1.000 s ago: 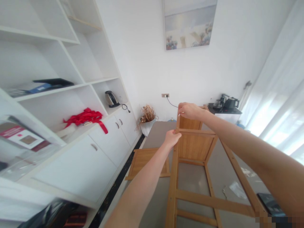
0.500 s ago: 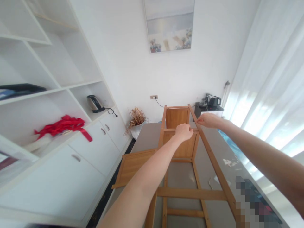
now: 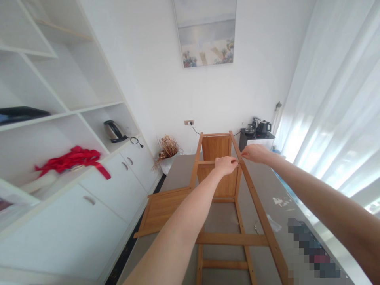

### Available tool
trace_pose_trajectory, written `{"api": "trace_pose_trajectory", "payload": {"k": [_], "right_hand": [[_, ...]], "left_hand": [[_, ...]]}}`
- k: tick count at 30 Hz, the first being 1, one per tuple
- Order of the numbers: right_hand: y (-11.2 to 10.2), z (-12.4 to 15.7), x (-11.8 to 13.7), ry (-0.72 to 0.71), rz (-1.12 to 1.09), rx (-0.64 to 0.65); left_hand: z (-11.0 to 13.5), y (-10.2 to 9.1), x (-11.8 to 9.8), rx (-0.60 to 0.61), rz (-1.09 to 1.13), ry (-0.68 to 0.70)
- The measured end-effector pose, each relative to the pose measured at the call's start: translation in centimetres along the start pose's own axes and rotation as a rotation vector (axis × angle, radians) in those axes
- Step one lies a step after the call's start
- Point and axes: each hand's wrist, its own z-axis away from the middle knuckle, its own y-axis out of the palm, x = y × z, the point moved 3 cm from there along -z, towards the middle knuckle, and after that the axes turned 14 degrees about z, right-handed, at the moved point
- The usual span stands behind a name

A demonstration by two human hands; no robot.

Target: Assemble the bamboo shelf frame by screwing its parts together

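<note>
A wooden frame of long rails, crossbars and slatless panels stands on the grey table. My left hand is closed over the top bar of the inner wooden panel, close to where it meets the right-hand rail. Across that joint, on the rail's outer side, my right hand has its fingertips pinched together against the rail. Whatever it pinches is too small to make out. At the far end is another wooden panel, and a loose-looking panel slants out to the left.
The grey table carries a small metal tool, a plastic bag and scraps. White shelves on the left hold a kettle and red ribbon. A black stand with coffee gear is at the back right.
My left hand has shifted slightly right along the bar, nearer the rail joint. My right hand stays pinched at the rail. The view has turned a little to the right.
</note>
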Motion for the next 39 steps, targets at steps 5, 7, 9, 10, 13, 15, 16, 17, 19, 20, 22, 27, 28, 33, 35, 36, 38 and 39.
{"api": "trace_pose_trajectory", "payload": {"k": [5, 7, 9, 10, 13, 15, 16, 17, 19, 20, 22, 27, 28, 33, 35, 36, 38, 39], "right_hand": [[0.0, 0.1, -0.1, -0.014, 0.002, -0.001], [-0.1, 0.2, -0.1, -0.026, 0.006, -0.014], [-0.1, 0.2, -0.1, -0.033, 0.015, -0.018], [-0.2, 0.2, 0.0, -0.034, 0.023, -0.018], [-0.2, 0.0, 0.1, -0.046, 0.057, -0.011], [-0.2, -0.1, 0.3, -0.066, 0.087, -0.013], [-0.2, -0.1, 0.4, -0.077, 0.103, -0.018], [-0.2, -0.1, 0.4, -0.089, 0.119, -0.022], [-0.2, 0.0, 0.5, -0.106, 0.146, -0.037], [-0.3, 0.1, 0.6, -0.115, 0.157, -0.045], [-0.5, 0.1, 0.7, -0.134, 0.175, -0.055], [-0.9, -0.7, 0.7, -0.109, 0.161, 0.009], [-0.9, -1.0, 0.6, -0.082, 0.141, 0.033], [-0.5, -1.7, 0.9, -0.003, 0.091, 0.099], [-0.3, -1.5, 1.2, -0.002, 0.100, 0.090], [-0.2, -1.4, 1.3, -0.002, 0.104, 0.086], [0.1, -1.1, 1.3, 0.001, 0.100, 0.081], [0.3, -0.9, 1.1, -0.002, 0.087, 0.081]], "left_hand": [[0.1, -0.1, -0.2, 0.009, 0.018, -0.013], [0.2, -0.1, -0.2, 0.005, 0.026, -0.005], [0.2, -0.1, -0.3, -0.007, 0.030, 0.009], [0.1, 0.0, -0.3, -0.015, 0.028, 0.016], [0.1, 0.1, -0.5, -0.043, -0.007, 0.023], [0.0, 0.1, -0.6, -0.057, -0.043, 0.029], [0.0, 0.1, -0.6, -0.064, -0.054, 0.035], [-0.1, 0.1, -0.6, -0.069, -0.058, 0.044], [-0.1, 0.1, -0.6, -0.070, -0.051, 0.060], [-0.1, 0.1, -0.5, -0.066, -0.044, 0.066], [-0.2, 0.0, -0.4, -0.056, -0.032, 0.075], [-0.4, -0.1, -0.3, -0.039, -0.003, 0.085], [-0.4, -0.2, -0.3, -0.040, 0.002, 0.083], [-0.5, -0.1, -0.2, -0.046, 0.012, 0.056], [-0.5, 0.0, -0.2, -0.057, 0.011, 0.060], [-0.5, 0.0, -0.1, -0.064, 0.008, 0.064], [-0.4, 0.1, 0.0, -0.069, -0.001, 0.065], [-0.3, 0.1, 0.1, -0.068, -0.005, 0.065]]}}
